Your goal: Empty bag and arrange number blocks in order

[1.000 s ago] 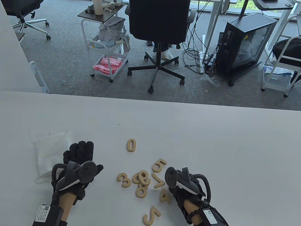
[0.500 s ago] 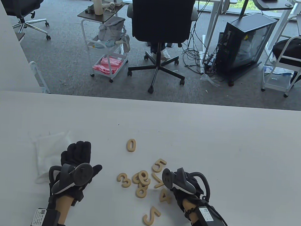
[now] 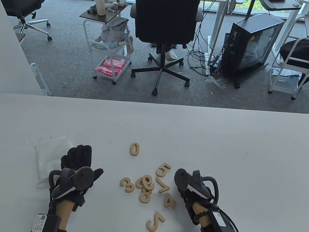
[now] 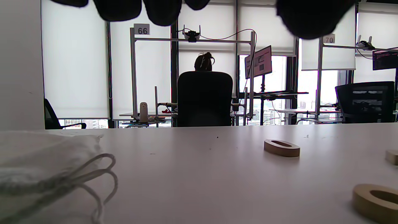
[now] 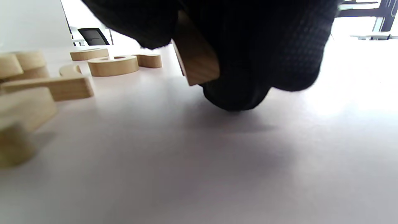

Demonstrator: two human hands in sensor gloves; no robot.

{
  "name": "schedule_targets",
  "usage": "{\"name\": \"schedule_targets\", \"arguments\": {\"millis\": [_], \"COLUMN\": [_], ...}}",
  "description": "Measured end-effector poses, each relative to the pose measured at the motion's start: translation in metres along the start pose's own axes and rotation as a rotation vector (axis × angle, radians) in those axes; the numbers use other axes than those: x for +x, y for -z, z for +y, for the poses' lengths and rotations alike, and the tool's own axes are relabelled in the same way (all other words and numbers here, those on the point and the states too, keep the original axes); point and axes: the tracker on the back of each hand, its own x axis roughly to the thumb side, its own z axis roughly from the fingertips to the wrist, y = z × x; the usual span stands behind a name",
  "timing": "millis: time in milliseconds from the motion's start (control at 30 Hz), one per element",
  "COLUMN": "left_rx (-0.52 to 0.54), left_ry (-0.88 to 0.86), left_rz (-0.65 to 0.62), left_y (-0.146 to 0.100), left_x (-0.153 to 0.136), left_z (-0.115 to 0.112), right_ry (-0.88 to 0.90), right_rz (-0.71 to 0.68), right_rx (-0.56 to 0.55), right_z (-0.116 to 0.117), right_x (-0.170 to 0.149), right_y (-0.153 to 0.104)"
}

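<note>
Table view: the emptied bag (image 3: 50, 153) is left beside the left hand (image 3: 78, 166), fingers relaxed; number blocks (image 3: 147, 185) are heaped beside the right hand (image 3: 191, 192).
Left wrist view: 0 (image 4: 281, 147) is seen set apart; the row is best continued beside it.
Right wrist view: a wooden block (image 5: 196, 59) is pinched; it should be lifted clear of the heap.
</note>
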Motion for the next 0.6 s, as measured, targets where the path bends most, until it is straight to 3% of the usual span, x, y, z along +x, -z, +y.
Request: {"name": "schedule_targets", "arguments": {"millis": [167, 333, 500, 600], "left_rx": [0.013, 0.025, 0.026, 0.024], "left_ry": [0.007, 0.003, 0.007, 0.003], "left_rz": [-0.005, -0.01, -0.004, 0.001], "left_y": [0.002, 0.004, 0.003, 0.004], "left_x": [0.001, 0.002, 0.001, 0.0], "left_z": [0.003, 0.003, 0.003, 0.003], "right_ry": [0.253, 0.548, 0.592, 0.58], "right_rz": [0.01, -0.037, -0.044, -0.037], "right_rx": [-0.041, -0.106, -0.074, -0.048], "right_z": [-0.021, -0.058, -0.091, -0.097], "right_x": [-0.015, -0.013, 0.008, 0.026], "right_y": [-0.003, 0.005, 0.035, 0.055]}}
